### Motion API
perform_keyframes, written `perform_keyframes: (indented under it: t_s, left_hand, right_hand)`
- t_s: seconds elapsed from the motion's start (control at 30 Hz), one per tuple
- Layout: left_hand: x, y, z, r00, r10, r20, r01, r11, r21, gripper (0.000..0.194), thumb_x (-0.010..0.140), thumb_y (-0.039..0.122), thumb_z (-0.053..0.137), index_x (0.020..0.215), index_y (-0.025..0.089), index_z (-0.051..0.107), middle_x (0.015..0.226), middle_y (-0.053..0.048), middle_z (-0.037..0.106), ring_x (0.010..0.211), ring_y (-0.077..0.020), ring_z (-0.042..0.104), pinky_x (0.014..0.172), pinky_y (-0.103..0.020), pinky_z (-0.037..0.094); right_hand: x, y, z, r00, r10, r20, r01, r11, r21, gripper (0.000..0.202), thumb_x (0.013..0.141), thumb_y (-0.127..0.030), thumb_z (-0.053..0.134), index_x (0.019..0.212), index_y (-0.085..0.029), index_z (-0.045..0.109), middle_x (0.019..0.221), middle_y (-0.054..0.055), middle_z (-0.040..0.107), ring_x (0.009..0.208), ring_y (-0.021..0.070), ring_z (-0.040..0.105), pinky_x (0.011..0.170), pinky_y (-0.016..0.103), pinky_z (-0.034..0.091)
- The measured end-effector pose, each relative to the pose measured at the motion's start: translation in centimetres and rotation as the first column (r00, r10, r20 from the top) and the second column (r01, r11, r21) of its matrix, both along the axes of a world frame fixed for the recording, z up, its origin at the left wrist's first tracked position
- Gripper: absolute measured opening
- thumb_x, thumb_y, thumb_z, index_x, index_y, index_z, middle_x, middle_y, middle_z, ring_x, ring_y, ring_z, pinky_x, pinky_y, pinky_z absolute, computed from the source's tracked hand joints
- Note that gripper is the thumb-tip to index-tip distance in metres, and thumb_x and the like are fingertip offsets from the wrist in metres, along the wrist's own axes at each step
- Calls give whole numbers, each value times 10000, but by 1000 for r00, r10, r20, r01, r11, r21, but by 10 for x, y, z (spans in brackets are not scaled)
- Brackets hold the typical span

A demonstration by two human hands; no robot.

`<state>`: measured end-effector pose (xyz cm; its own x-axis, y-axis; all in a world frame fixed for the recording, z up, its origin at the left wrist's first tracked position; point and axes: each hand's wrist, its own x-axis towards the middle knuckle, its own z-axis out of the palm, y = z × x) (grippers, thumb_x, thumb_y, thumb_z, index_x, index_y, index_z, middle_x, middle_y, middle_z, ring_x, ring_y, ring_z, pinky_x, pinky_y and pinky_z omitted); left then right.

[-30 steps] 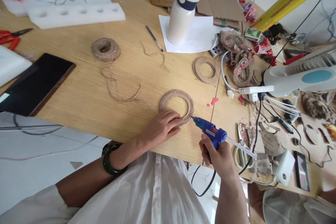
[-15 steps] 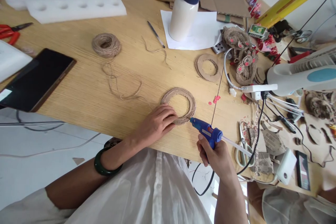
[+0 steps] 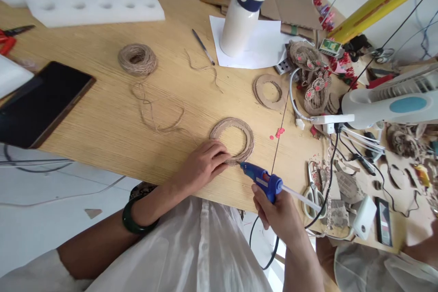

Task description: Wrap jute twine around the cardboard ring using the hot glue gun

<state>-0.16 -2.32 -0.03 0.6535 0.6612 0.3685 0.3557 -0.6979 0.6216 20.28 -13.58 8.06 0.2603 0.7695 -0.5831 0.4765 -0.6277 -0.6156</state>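
Observation:
A flat cardboard ring point(image 3: 250, 139) wound with twine around its outer band lies near the table's front edge. My left hand point(image 3: 205, 164) grips its lower-left side, fingers closed together over the rim. In my right hand point(image 3: 280, 212) is a blue hot glue gun point(image 3: 262, 178), a clear glue stick point(image 3: 301, 197) poking out of its back. The gun's nozzle is at the ring's lower edge, just right of my left fingertips; whether it touches cannot be made out. Loose twine point(image 3: 160, 130) runs from a twine coil point(image 3: 138, 59) toward my left hand.
More cardboard rings point(image 3: 268, 91) lie beyond, near red paper dots point(image 3: 279, 132). A white bottle point(image 3: 241, 23) stands on paper at the back. Scissors point(image 3: 313, 196), cables and cardboard scraps crowd the right side, beside a white fan point(image 3: 393, 100). A tablet point(image 3: 44, 102) lies left. Another person's sleeve point(image 3: 369, 267) shows lower right.
The glue gun's nozzle has shifted left along the ring's lower edge, closer to my left fingers. My left hand keeps its hold on the ring. The view has turned slightly.

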Motion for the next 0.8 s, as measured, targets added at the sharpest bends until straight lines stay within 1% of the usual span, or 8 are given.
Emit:
perform_keyframes:
  t_s: [0.07,0.2,0.3,0.4,0.5,0.63,0.73,0.8]
  left_hand:
    - [0,0,0,1000,7,-5,-7,1000,7,185,975,198,628,1153,152,652,1107,-77,635,1120,-240,570,1047,-431,497]
    - [1,1,1,1000,3,4,-3,1000,12,175,978,194,621,1146,155,653,1091,-73,639,1106,-235,571,1032,-427,501]
    - [1,1,1,1000,0,6,0,1000,5,176,976,181,622,1147,156,652,1095,-73,635,1118,-231,564,1044,-426,494]
    - [1,1,1,1000,-6,-3,6,1000,-6,181,974,179,626,1152,158,649,1103,-71,628,1119,-231,563,1043,-427,492]
    - [0,1,0,1000,-5,-2,5,1000,2,173,986,193,610,1152,164,647,1113,-71,625,1121,-231,566,1045,-429,493]
    - [-1,1,-1,1000,-7,-15,7,1000,22,184,989,206,608,1165,167,644,1123,-75,625,1140,-240,565,1053,-434,493]
    - [-1,1,0,1000,-10,-15,10,1000,22,201,987,209,613,1182,163,636,1127,-76,629,1140,-239,569,1056,-437,496]
    - [-1,1,1,1000,-18,-8,18,999,31,244,988,191,607,1231,172,620,1150,-76,631,1154,-237,566,1067,-438,493]
  right_hand:
    - [-1,-1,1,999,-39,-5,39,999,22,590,911,-691,514,532,-245,440,352,-31,441,301,107,384,379,260,337]
    - [-5,-2,5,998,-58,-3,58,997,49,599,918,-672,534,511,-242,448,319,-35,409,296,110,385,386,260,360]
    - [-6,-1,8,990,-115,-75,122,987,103,572,901,-671,574,547,-237,456,345,-50,411,291,103,387,351,245,344]
    - [-6,3,7,981,-148,-124,164,977,133,557,873,-690,602,590,-226,478,413,-46,459,291,92,402,320,231,333]
    - [-5,7,2,979,-154,-137,172,976,136,557,853,-703,617,604,-220,496,436,-40,478,288,88,401,306,227,336]
    - [-6,9,-4,980,-148,-136,166,977,134,571,848,-709,617,578,-221,494,397,-42,454,277,90,387,300,229,338]
    - [-7,7,-5,983,-150,-103,163,977,135,576,853,-704,613,557,-229,476,354,-52,416,268,90,371,298,227,332]
    - [-8,5,-3,985,-151,-88,162,979,127,575,860,-702,606,557,-232,472,345,-51,412,271,93,371,303,229,337]
